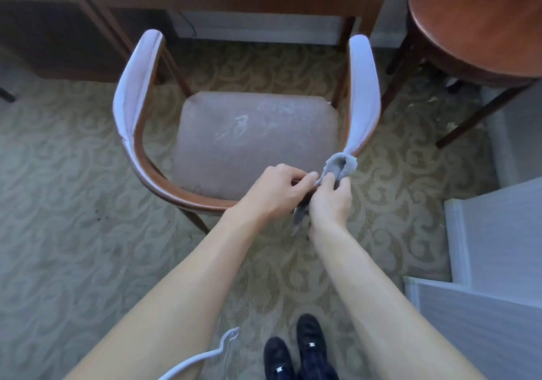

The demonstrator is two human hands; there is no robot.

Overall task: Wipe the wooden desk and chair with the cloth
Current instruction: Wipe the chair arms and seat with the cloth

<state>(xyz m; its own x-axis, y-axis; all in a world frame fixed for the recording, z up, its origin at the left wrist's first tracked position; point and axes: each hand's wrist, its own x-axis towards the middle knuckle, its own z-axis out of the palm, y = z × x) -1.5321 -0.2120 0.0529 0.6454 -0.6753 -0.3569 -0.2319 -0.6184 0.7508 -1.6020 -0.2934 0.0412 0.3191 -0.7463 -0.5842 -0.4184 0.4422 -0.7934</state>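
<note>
Grey fluffy cloth (337,166) pinched by both hands' curled fingers (311,177) above curved wooden chair (152,174) rail.

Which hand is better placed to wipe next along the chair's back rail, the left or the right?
Probably the right hand. It grips the cloth, whose bunched end already touches the chair where rail meets armrest. The left hand only pinches the cloth's edge.
</note>
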